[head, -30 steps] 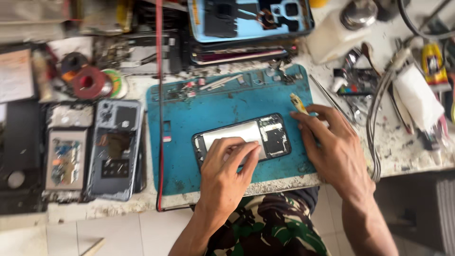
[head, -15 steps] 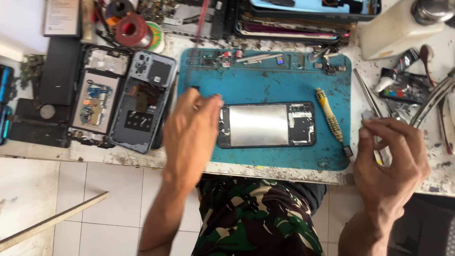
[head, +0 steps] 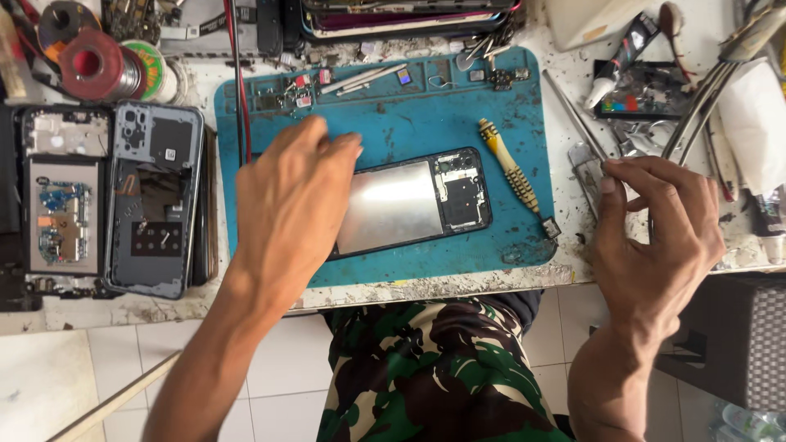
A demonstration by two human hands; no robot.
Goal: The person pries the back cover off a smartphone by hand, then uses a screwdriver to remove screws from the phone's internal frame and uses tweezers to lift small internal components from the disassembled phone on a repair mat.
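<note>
An opened phone (head: 426,200) with its back off lies on the blue work mat (head: 409,123), showing a silver plate and a dark circuit board. My left hand (head: 286,205) lies palm down over the phone's left end, fingers reaching past its far edge. A yellow-handled screwdriver (head: 512,172) lies on the mat just right of the phone. My right hand (head: 655,237) is off the mat's right side. Its curled fingertips touch thin metal tools (head: 583,168) on the bench; whether it grips one is unclear.
Two more opened phone bodies (head: 155,196) lie left of the mat. Solder spools (head: 94,65) sit at the back left. Small screws and parts (head: 368,78) line the mat's far edge. Tubes, cables and clutter (head: 647,90) fill the right side. The bench edge runs close to my lap.
My right hand left the phone, laid the screwdriver on the mat and moved right to the metal tools. My left hand shifted to the phone's left end.
</note>
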